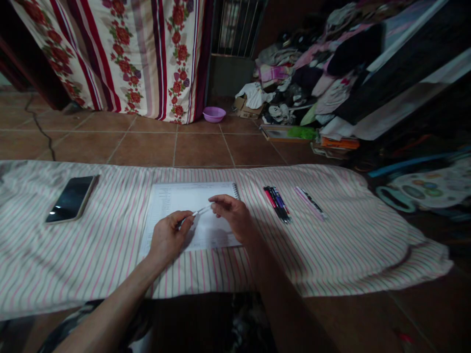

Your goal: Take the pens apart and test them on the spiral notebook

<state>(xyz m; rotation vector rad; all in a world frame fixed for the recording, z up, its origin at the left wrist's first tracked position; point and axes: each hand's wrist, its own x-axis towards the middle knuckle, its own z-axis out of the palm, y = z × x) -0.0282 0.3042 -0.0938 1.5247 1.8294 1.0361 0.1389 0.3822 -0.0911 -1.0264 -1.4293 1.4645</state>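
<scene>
Over an open spiral notebook my left hand and my right hand face each other. Between them stretches a slim pen, pale in the middle with a dark part at the left fingers. The left fingers are closed around one end. At the other end, my right thumb and forefinger pinch it; their exact grip is partly hidden. To the right of the notebook lies a bunch of several pens in red, black and purple. Beside it are a pink pen and a patterned dark one.
A phone lies at the left on the striped cloth. Beyond, on the tiled floor, are a purple basin, a floral curtain and a heap of clothes. A chair-like item stands at the right.
</scene>
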